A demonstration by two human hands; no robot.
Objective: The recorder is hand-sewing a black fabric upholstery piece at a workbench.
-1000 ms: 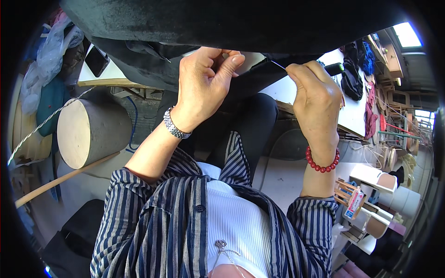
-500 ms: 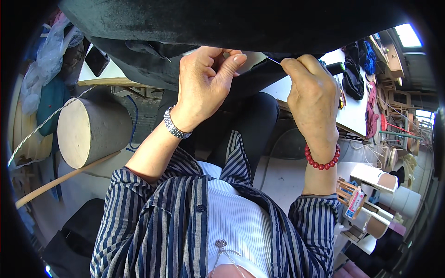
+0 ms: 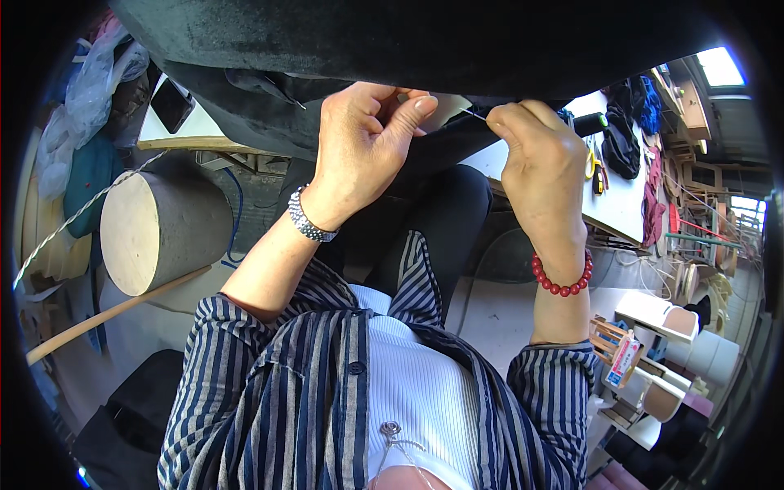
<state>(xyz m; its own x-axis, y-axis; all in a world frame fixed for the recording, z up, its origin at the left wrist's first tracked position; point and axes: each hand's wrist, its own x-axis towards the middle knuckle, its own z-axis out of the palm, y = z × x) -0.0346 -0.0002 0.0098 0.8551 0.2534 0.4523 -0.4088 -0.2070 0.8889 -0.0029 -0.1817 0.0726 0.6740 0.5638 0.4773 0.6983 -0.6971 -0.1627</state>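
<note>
A large piece covered in dark velvety fabric (image 3: 392, 45) spans the top of the view. My left hand (image 3: 359, 155) is raised under its lower edge, thumb and fingers pinched together; whatever lies between them is hidden. My right hand (image 3: 543, 163) is closed in a pinch on a thin, shiny needle (image 3: 475, 113), which points left toward the left hand's fingertips. A gap separates the needle's tip from those fingertips. Another slim metal pin (image 3: 301, 104) shows against the dark fabric to the left of my left hand.
A white tabletop (image 3: 614, 202) at right holds yellow-handled scissors (image 3: 590, 163), a green-ended black cylinder (image 3: 591, 123) and dark cloth (image 3: 622, 147). A phone (image 3: 171, 106) lies on the left table. Below it are a round pale block (image 3: 135, 233) and a wooden stick (image 3: 114, 314).
My right hand has shifted slightly left with the needle, bringing it lower and showing more of the scissors behind. The left hand stays almost still.
</note>
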